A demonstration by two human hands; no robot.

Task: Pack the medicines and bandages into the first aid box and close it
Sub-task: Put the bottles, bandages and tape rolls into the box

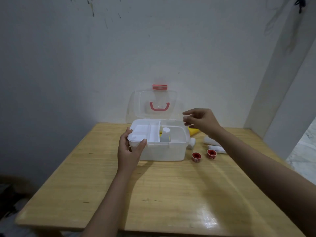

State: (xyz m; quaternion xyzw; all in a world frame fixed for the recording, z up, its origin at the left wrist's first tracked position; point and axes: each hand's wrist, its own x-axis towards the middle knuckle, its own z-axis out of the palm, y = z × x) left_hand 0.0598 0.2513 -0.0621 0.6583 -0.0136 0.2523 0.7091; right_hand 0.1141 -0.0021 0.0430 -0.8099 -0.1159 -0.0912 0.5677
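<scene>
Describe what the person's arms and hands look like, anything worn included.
Both forearms are bare as far as the frame shows: no sleeves, gloves, watch or bracelet. The left hand and right hand show no rings that I can make out, though the right hand's fingertips are blurred.

The first aid box point(160, 147) is set at the far middle of the table point(85, 185), its lid point(154, 103) raised at 12 o'clock against the wall point(68, 65). A bottle point(165, 135) is held inside it, and two tape rolls point(196, 157) are laid at its 3 o'clock, with bandage rolls point(216, 148) found just behind them.
</scene>
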